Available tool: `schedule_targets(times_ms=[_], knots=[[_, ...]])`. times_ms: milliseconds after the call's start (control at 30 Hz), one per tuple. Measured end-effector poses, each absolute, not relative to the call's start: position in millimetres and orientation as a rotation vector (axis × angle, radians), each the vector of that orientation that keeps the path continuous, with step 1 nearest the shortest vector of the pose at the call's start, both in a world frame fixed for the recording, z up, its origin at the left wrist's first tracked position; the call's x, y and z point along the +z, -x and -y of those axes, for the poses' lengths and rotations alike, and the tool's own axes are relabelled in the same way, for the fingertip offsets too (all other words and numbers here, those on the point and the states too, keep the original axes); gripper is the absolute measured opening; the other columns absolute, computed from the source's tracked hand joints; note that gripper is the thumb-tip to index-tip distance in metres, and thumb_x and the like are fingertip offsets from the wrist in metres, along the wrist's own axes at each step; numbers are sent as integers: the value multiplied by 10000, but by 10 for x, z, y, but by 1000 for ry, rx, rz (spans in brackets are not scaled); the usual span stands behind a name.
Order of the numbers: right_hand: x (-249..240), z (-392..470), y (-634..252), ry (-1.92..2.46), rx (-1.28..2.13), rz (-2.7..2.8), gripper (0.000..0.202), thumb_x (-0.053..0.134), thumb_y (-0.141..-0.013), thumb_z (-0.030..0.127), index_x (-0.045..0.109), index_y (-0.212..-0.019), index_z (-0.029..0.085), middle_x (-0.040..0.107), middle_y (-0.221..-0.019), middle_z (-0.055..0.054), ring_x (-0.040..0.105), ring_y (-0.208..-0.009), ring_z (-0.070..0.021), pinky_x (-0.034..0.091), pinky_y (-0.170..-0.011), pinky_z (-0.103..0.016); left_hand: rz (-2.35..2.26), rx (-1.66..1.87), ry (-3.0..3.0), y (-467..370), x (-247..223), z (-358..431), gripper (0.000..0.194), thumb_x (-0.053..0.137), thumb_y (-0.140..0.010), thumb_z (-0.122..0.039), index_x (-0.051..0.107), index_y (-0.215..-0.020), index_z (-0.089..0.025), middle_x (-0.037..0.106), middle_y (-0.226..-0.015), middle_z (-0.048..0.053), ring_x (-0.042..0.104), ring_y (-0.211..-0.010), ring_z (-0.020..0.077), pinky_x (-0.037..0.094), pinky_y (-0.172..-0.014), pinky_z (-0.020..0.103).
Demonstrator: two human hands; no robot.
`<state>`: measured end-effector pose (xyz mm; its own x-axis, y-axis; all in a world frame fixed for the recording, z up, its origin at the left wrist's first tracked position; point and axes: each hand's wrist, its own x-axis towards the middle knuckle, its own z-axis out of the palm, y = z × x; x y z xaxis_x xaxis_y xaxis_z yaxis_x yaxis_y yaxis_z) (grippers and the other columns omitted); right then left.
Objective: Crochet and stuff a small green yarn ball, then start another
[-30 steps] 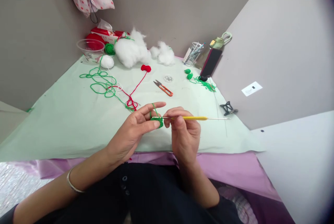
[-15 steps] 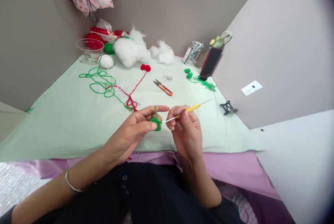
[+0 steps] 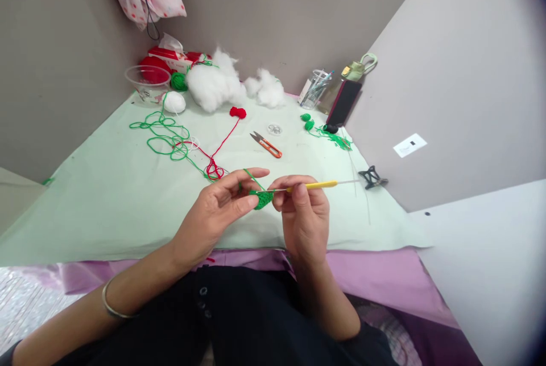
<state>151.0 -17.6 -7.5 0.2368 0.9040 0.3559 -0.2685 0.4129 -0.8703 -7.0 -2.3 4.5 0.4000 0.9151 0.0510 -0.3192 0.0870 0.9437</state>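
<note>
My left hand (image 3: 217, 204) pinches a small green crochet piece (image 3: 264, 200) between thumb and fingers. A strand of green yarn (image 3: 252, 178) runs over its raised index finger down to the piece. My right hand (image 3: 303, 209) grips a crochet hook (image 3: 322, 185) by its yellow handle. The hook's thin metal shaft points left and lies along the top edge of the green piece; its tip is hard to make out among the stitches. Both hands are close together above the front of the table.
Orange thread snips (image 3: 268, 145) lie ahead of my hands, beside a small clear dish (image 3: 274, 129). Loose green yarn (image 3: 160, 132) and red yarn (image 3: 214, 169) tangle at left. White stuffing (image 3: 215, 84) sits behind. A phone (image 3: 343, 103) leans at right near a black stand (image 3: 372, 177).
The hook has swung from a slant to nearly level, and its shaft now lies across the top of the green piece. The piece has tilted, showing more of its face.
</note>
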Motion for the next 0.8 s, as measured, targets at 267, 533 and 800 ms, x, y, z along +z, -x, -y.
schedule_targets(times_ms=[267, 533, 800], knots=[[-47, 228, -1521, 790, 840, 1088, 212, 543, -1027, 328, 707, -926, 238, 732, -859, -16, 605, -656, -119, 486, -606, -285, -689, 1034, -1140, 81, 28, 9, 341, 761, -876, -271, 743, -1215, -298, 606, -955, 6, 569, -962, 154, 452, -899, 255], [-86, 340, -1511, 906, 207, 1540, 244, 571, -984, 190, 738, -1120, 305, 756, -973, -52, 702, -854, -215, 572, -723, -397, -782, 1180, -1200, 28, 37, 52, 337, 792, -849, -220, 761, -1176, -298, 622, -885, -14, 574, -892, 131, 452, -870, 243], [-187, 260, -1516, 899, 278, 1416, 217, 603, -979, 235, 771, -1077, 332, 720, -969, -50, 674, -801, -189, 571, -698, -384, -584, 863, -688, 30, 50, -19, 496, 808, -826, -223, 697, -1310, -218, 663, -918, 11, 599, -887, 117, 475, -876, 228]])
